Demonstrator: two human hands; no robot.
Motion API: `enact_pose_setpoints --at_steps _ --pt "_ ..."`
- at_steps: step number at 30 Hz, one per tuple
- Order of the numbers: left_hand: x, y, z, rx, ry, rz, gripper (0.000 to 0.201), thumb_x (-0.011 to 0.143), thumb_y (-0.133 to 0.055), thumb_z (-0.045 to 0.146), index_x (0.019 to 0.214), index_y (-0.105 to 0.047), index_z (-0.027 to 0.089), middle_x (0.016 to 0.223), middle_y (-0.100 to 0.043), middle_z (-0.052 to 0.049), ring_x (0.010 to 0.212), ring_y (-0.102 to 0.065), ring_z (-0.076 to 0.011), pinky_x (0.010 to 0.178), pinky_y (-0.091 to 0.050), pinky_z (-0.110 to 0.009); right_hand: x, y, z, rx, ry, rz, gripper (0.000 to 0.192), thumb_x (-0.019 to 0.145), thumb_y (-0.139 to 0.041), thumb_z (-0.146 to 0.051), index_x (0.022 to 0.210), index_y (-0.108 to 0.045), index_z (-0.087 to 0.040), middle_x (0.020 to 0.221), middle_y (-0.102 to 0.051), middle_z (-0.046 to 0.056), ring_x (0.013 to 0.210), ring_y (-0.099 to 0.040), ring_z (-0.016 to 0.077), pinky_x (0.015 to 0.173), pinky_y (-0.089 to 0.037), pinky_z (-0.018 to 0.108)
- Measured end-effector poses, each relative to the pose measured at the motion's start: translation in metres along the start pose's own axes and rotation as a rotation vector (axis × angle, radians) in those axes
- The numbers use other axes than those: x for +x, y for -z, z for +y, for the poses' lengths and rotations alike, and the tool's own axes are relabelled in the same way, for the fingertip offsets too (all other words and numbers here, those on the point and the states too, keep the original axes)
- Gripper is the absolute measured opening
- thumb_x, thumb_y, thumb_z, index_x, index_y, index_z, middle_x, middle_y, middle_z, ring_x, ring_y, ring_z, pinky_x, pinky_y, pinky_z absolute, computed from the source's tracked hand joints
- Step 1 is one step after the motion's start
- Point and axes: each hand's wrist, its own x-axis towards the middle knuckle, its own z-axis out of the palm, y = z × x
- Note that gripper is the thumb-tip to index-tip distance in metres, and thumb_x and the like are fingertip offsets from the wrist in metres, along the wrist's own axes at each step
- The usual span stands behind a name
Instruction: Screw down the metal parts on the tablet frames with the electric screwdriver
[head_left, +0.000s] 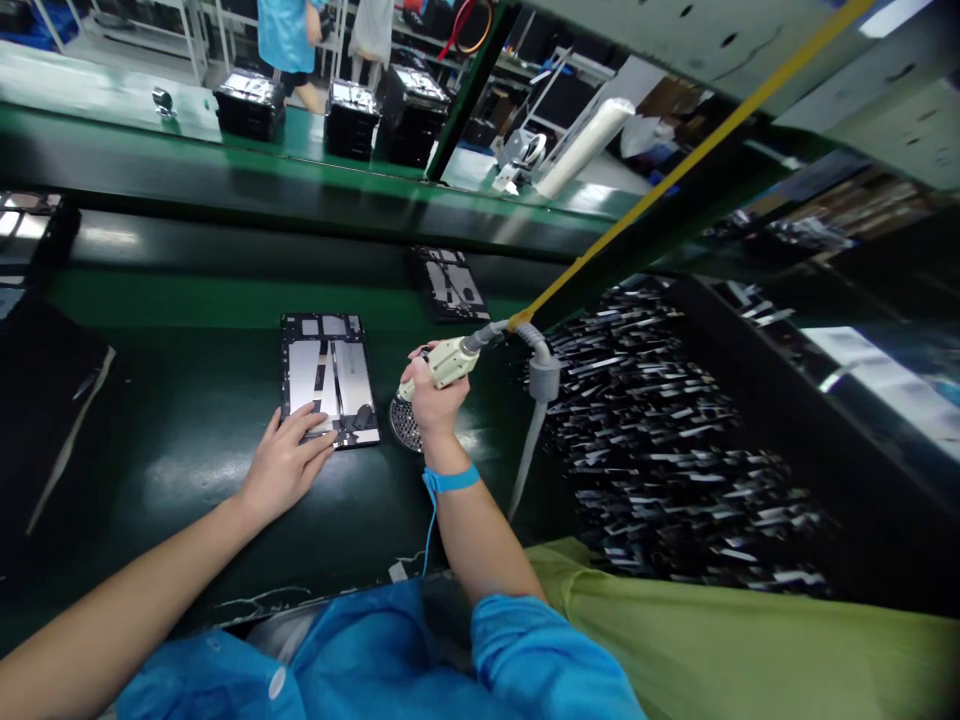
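An opened tablet (349, 375) lies on the dark green work mat, its silver battery packs and black frame facing up. My left hand (289, 462) rests with spread fingers on its lower left part. Just right of the tablet, my right hand (439, 400) is wrapped round a cream electric screwdriver (451, 362), whose grey cord leads off to the upper right. Beneath that hand sits a round dish (405, 424) with a perforated top, partly covered by my fingers. What the screwdriver's tip touches is hidden. A blue wrist strap (452, 480) circles my right wrist.
Another opened tablet (450, 285) lies further back. Many small black and silver parts (660, 430) fill the right side. A yellow strap (675, 170) slants overhead to the cord. Stacked devices (351, 115) stand on the far shelf, and a person in blue (285, 35) is beyond it.
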Motion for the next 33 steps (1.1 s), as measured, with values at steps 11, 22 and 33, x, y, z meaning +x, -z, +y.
enact_pose_setpoints --at_steps 11,22,33 --pt "0.006 -0.008 -0.004 -0.020 0.015 0.020 0.021 0.102 -0.060 0.027 0.114 -0.077 0.026 0.130 -0.071 -0.011 0.136 -0.059 -0.0340 0.112 -0.042 -0.068 -0.007 -0.003 -0.028 0.145 0.070 0.005 0.025 0.085 -0.069 -0.032 0.105 -0.056 -0.024 0.086 -0.068 -0.003 0.048 -0.060 0.0087 0.049 -0.051 0.025" --pt "0.007 -0.009 -0.004 -0.023 0.023 0.019 0.021 0.101 -0.062 0.028 0.116 -0.077 0.027 0.132 -0.070 -0.011 0.137 -0.057 -0.0335 0.114 -0.040 -0.067 -0.060 -0.034 -0.039 0.249 -0.051 -0.299 0.026 0.083 -0.073 -0.031 0.104 -0.059 -0.026 0.092 -0.069 -0.002 0.053 -0.062 0.0097 0.051 -0.054 0.026" --pt "0.007 -0.009 -0.004 -0.031 0.038 0.010 0.022 0.101 -0.062 0.027 0.116 -0.078 0.029 0.132 -0.070 -0.010 0.137 -0.057 -0.0325 0.116 -0.038 -0.066 -0.065 -0.032 -0.035 0.197 -0.045 -0.349 0.024 0.084 -0.073 -0.030 0.103 -0.059 -0.025 0.089 -0.067 -0.002 0.057 -0.061 0.0108 0.053 -0.056 0.026"
